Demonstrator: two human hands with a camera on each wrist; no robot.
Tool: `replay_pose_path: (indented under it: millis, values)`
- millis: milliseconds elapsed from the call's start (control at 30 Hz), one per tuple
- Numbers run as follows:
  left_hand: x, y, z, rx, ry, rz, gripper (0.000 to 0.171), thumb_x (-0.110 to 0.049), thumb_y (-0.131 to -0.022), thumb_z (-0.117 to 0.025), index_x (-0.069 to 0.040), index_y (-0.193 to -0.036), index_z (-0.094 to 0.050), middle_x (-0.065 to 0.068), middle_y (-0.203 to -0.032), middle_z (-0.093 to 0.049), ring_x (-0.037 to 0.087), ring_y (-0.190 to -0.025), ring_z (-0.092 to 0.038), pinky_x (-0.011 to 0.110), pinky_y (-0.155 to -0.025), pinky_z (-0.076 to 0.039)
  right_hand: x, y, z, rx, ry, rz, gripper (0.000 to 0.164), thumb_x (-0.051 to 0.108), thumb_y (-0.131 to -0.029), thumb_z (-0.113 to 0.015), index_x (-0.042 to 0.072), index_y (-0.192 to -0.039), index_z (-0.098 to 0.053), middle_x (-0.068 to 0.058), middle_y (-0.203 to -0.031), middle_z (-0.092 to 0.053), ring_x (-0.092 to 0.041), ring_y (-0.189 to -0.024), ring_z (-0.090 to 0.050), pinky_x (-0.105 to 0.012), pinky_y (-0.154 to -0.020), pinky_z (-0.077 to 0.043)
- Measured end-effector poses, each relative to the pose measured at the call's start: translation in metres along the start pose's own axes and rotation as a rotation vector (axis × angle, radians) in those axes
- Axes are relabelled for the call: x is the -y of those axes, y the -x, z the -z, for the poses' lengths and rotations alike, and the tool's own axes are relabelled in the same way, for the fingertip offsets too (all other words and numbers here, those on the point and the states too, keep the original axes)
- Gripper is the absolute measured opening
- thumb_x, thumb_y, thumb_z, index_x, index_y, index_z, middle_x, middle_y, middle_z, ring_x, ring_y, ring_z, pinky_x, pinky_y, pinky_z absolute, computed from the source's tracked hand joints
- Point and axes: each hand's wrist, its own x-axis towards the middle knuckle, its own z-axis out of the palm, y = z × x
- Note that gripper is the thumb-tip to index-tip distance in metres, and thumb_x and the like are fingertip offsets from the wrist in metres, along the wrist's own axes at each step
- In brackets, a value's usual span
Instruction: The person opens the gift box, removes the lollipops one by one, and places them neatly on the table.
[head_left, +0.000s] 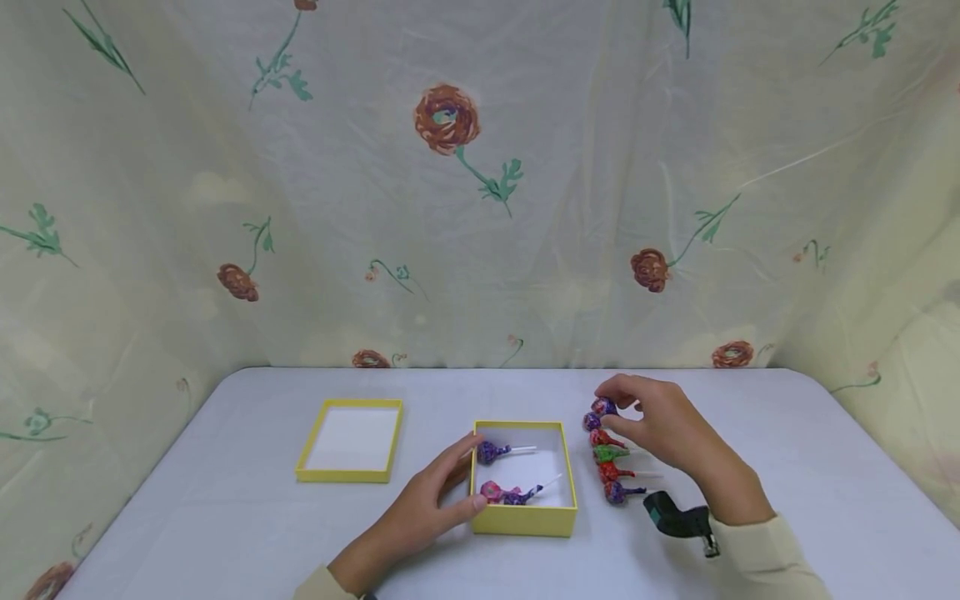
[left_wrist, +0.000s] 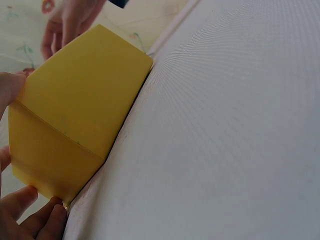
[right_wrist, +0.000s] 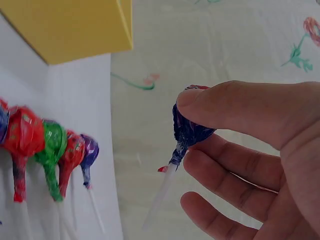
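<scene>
My right hand [head_left: 667,423] pinches a purple-wrapped lollipop [right_wrist: 194,125] by its head between thumb and fingers. Its white stick points downward in the right wrist view. Below that hand a row of several lollipops [head_left: 609,454], wrapped in purple, red and green, lies on the table. My left hand [head_left: 423,500] grips the left side of an open yellow box [head_left: 523,521], thumb at the front corner and fingers farther back. Inside the box, a purple lollipop [head_left: 491,452] lies toward the back. A pink lollipop [head_left: 491,491] and another purple one [head_left: 517,498] lie near the front.
A yellow-rimmed lid [head_left: 343,477] lies inside-up on the white-covered table [head_left: 225,517], left of the box. Behind the table hangs a pale flowered curtain [head_left: 555,275]. A black device [head_left: 678,517] is on the right wrist.
</scene>
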Motion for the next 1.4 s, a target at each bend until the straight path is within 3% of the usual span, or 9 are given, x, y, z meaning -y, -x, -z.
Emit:
replay_pose_path:
  millis: [100, 367, 800, 967, 1200, 1400]
  values:
    - [0.013, -0.002, -0.001, -0.003, -0.02, 0.012, 0.069, -0.026, -0.093, -0.065, -0.024, -0.152, -0.031, -0.004, -0.157, -0.025, 0.016, -0.139, -0.034, 0.035, -0.114, -0.031, -0.007, 0.001, 0.0, 0.01, 0.009, -0.01, 0.025, 0.009, -0.082, -0.077, 0.009, -0.105, -0.068, 0.001, -0.095, -0.068, -0.023, -0.089, -0.061, -0.048, -0.082, -0.056]
    - [0.014, -0.001, -0.001, -0.006, -0.005, 0.001, 0.07, -0.023, -0.092, -0.066, -0.024, -0.152, -0.03, -0.002, -0.158, -0.024, 0.019, -0.139, -0.034, 0.038, -0.114, -0.031, -0.024, 0.002, -0.004, 0.036, 0.04, -0.022, 0.024, 0.009, -0.08, -0.078, 0.009, -0.102, -0.067, -0.001, -0.092, -0.067, -0.024, -0.087, -0.061, -0.046, -0.079, -0.057]
    - [0.015, -0.003, -0.001, -0.008, -0.066, 0.038, 0.071, -0.035, -0.092, -0.065, -0.029, -0.152, -0.029, -0.008, -0.157, -0.025, 0.015, -0.138, -0.036, 0.03, -0.113, -0.033, -0.043, 0.003, -0.015, 0.122, 0.085, -0.149, 0.028, 0.008, -0.08, -0.078, 0.01, -0.105, -0.067, -0.002, -0.085, -0.059, -0.023, -0.081, -0.053, -0.039, -0.073, -0.054]
    - [0.014, -0.002, -0.001, -0.009, -0.061, 0.012, 0.07, -0.032, -0.093, -0.065, -0.028, -0.152, -0.029, -0.005, -0.157, -0.026, 0.017, -0.137, -0.037, 0.032, -0.112, -0.034, -0.049, 0.004, -0.02, 0.135, 0.087, -0.165, 0.027, 0.008, -0.08, -0.078, 0.011, -0.105, -0.067, -0.002, -0.084, -0.058, -0.022, -0.08, -0.052, -0.037, -0.071, -0.053]
    - [0.015, -0.002, -0.001, -0.006, -0.039, 0.026, 0.069, -0.026, -0.093, -0.065, -0.028, -0.152, -0.03, -0.004, -0.157, -0.025, 0.016, -0.138, -0.036, 0.035, -0.114, -0.033, -0.054, 0.004, -0.023, 0.159, 0.084, -0.177, 0.026, 0.009, -0.08, -0.078, 0.012, -0.104, -0.067, -0.003, -0.086, -0.059, -0.022, -0.08, -0.053, -0.04, -0.074, -0.055]
    - [0.015, -0.003, -0.002, -0.009, -0.028, 0.035, 0.069, -0.02, -0.093, -0.065, -0.022, -0.152, -0.03, 0.002, -0.158, -0.025, 0.022, -0.139, -0.035, 0.04, -0.114, -0.031, -0.057, 0.004, -0.026, 0.171, 0.085, -0.19, 0.026, 0.009, -0.08, -0.078, 0.012, -0.103, -0.067, -0.003, -0.086, -0.059, -0.022, -0.081, -0.053, -0.042, -0.075, -0.055]
